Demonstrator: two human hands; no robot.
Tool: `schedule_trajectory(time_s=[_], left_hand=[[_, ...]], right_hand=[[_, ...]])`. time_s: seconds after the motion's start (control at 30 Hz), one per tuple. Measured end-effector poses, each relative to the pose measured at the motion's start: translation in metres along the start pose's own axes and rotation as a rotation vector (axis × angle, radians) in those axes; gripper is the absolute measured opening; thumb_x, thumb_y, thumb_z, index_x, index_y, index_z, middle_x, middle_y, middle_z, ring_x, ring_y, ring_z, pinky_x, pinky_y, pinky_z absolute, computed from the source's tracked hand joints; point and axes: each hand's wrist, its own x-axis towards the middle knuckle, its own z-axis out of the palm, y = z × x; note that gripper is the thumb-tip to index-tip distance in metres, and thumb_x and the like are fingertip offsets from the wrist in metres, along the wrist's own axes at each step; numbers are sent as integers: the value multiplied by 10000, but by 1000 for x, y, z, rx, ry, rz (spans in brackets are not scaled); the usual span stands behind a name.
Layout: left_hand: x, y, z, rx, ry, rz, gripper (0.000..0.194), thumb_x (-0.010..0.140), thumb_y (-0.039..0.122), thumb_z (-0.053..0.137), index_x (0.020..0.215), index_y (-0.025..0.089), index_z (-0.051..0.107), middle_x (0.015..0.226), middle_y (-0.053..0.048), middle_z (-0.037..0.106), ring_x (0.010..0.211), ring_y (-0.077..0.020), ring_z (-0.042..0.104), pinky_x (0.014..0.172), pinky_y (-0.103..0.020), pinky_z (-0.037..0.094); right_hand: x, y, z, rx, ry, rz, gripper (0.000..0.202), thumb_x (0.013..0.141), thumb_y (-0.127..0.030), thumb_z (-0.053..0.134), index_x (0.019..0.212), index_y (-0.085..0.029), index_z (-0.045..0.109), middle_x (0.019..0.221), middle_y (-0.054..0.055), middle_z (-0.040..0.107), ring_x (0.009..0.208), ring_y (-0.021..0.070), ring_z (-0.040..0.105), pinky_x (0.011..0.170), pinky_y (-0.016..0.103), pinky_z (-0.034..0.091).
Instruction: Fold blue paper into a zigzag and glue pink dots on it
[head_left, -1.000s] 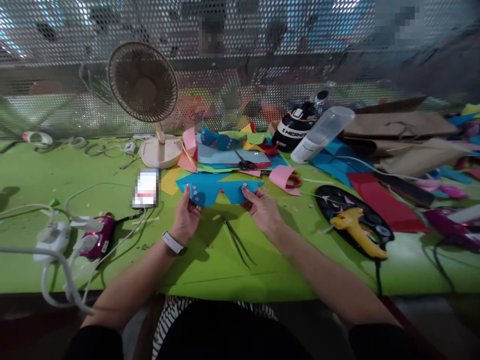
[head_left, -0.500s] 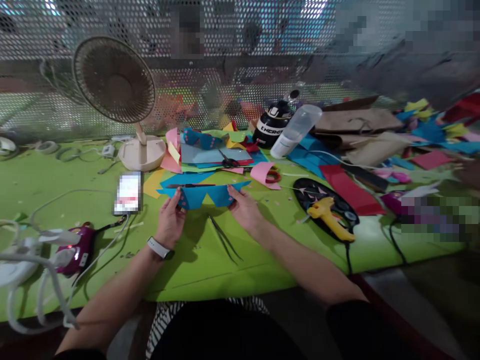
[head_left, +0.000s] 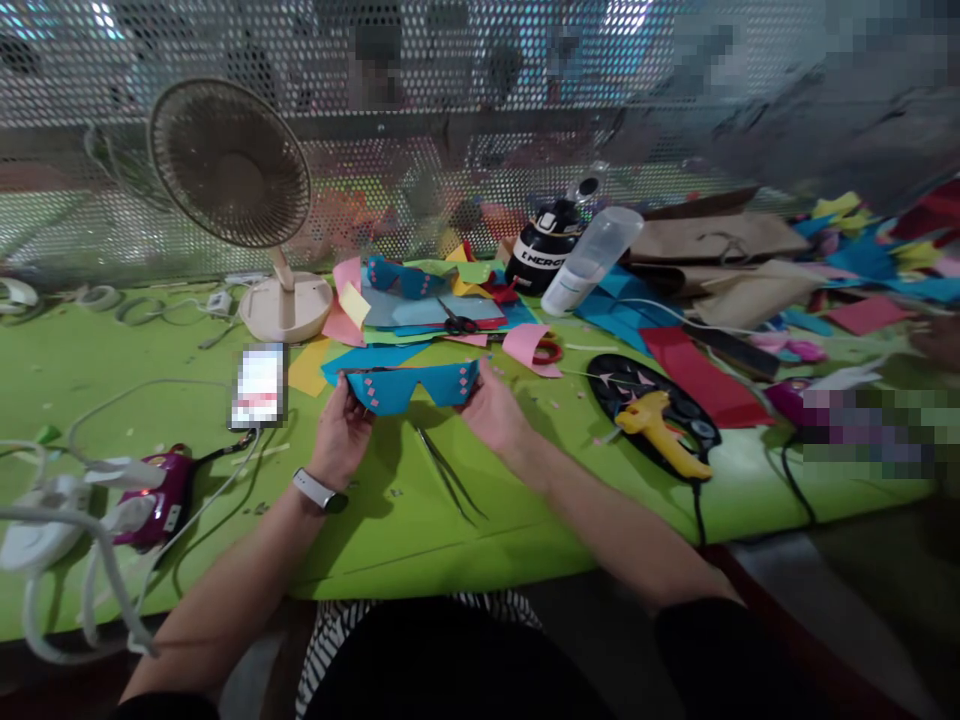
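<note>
Between both hands, just above the green table (head_left: pixel 420 550), are blue paper glasses (head_left: pixel 397 391) with small pink diamonds along their outer sides and a notch at the lower middle. My left hand (head_left: pixel 342 430) grips their left end, thumb at the edge. My right hand (head_left: pixel 493 405) holds the right end, its fingers partly hidden behind the paper. Below them lie metal tweezers (head_left: pixel 448 475), touched by neither hand. A similar blue pair of paper glasses (head_left: pixel 405 279) rests on the stacked paper behind.
A yellow glue gun (head_left: pixel 664 430) lies on a black palette (head_left: pixel 611 385) at right. A fan (head_left: pixel 285 308), a phone (head_left: pixel 259 385) and a purple power strip (head_left: pixel 161 500) with cables stand left. Behind are scissors (head_left: pixel 459 324), a black bottle (head_left: pixel 541 255) and a clear bottle (head_left: pixel 592 262).
The blue paper glasses have turned so their front with the pink diamonds faces me more and their ends curve back. My hands have shifted slightly around the ends.
</note>
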Motion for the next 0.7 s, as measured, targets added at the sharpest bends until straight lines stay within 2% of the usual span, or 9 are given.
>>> schedule_trajectory(time_s=[0.13,0.3,0.43,0.57,0.7], left_hand=[[-1,4,4,3,22,-48,199,950,273,548,833,155,658,673,18,703,548,-76,641,540,-186,519],[-4,9,8,18,-24,-104,162,899,278,632,776,173,635,614,44,678,497,-64,613,489,-163,490],[-6,10,8,31,-48,-97,166,856,269,684,739,175,612,560,68,648,448,-50,580,477,-160,479],[-6,9,6,47,-42,-70,139,810,262,731,776,174,629,591,79,660,437,-40,580,453,-153,463],[-2,7,4,56,-32,-51,184,786,308,756,791,170,635,589,68,665,463,-53,609,482,-156,490]], right_hand=[[1,-3,2,56,16,18,162,941,-290,541,822,-229,633,779,-7,728,739,132,695,676,264,601],[2,-6,2,88,-9,78,186,923,-248,566,744,-217,602,640,-40,675,577,99,632,601,225,574],[2,-9,0,52,-20,45,229,914,-230,569,686,-218,586,585,-54,645,568,94,621,608,220,553],[-1,-11,-2,-107,-143,-24,231,943,-315,522,797,-212,668,744,1,726,740,142,679,699,267,554],[-4,-11,-1,-237,-191,6,420,999,-473,329,1030,-205,652,959,60,747,857,183,696,753,341,569]])
